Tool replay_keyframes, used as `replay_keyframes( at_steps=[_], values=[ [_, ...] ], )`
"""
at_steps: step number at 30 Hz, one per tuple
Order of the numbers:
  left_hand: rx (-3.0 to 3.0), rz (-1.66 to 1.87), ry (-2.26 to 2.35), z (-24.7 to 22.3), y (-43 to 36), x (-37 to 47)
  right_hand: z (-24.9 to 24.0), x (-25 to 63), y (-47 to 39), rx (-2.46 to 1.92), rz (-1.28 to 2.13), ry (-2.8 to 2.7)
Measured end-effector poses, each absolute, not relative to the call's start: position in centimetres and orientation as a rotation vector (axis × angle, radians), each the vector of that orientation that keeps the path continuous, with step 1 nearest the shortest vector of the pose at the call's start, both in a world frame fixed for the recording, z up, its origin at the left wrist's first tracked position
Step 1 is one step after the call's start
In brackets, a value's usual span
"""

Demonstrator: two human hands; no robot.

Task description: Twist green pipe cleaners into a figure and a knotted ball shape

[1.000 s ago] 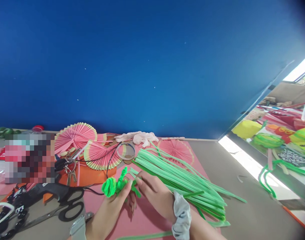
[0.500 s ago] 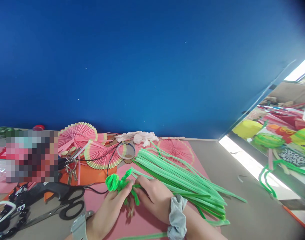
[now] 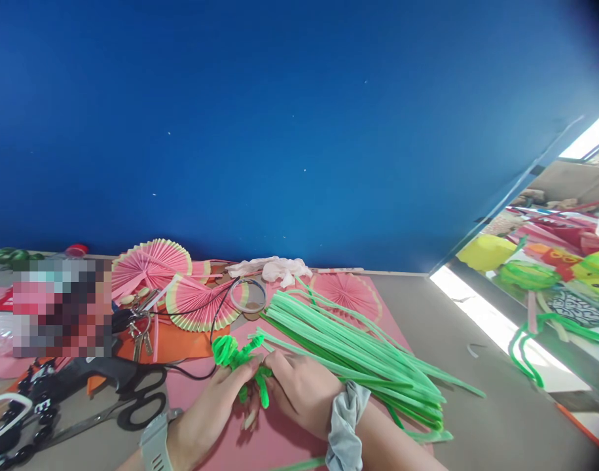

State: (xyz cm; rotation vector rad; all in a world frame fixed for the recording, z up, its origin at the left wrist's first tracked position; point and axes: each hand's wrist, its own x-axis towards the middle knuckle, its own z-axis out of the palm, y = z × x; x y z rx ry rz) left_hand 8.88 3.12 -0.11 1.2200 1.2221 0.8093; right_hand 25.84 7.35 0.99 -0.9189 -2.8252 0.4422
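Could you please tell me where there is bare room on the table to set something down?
The widest bare patch is the grey tabletop right of the green pipe cleaners, with only a small pale scrap on it. A smaller one lies below the scissors, left of the watch. It is crowded around the glue gun, keys and pink paper fans.

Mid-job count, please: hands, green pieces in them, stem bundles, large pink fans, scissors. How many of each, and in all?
Hands (left, right): 2
Green piece in them: 1
Stem bundle: 1
Large pink fans: 3
Scissors: 1
Total: 8. Blurred patch and partly hidden scraps not counted.
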Motion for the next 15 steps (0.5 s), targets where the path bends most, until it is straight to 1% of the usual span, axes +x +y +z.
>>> replay_keyframes(
  at_steps=[7, 11, 15],
  values=[
    [1.35, 0.811, 1.314, -0.4, 3.1, 8.3, -0.1, 25.8, 7.3, -0.927, 0.254, -2.872],
    [1.376, 0.784, 1.415, -1.3, 3.0, 7.9, 0.3, 25.8, 7.4, -0.876, 0.259, -2.882],
    [1.224, 0.734, 1.447, -1.5, 2.9, 7.8, 1.0, 25.9, 7.5, -0.844, 0.28, -2.901]
  ],
)
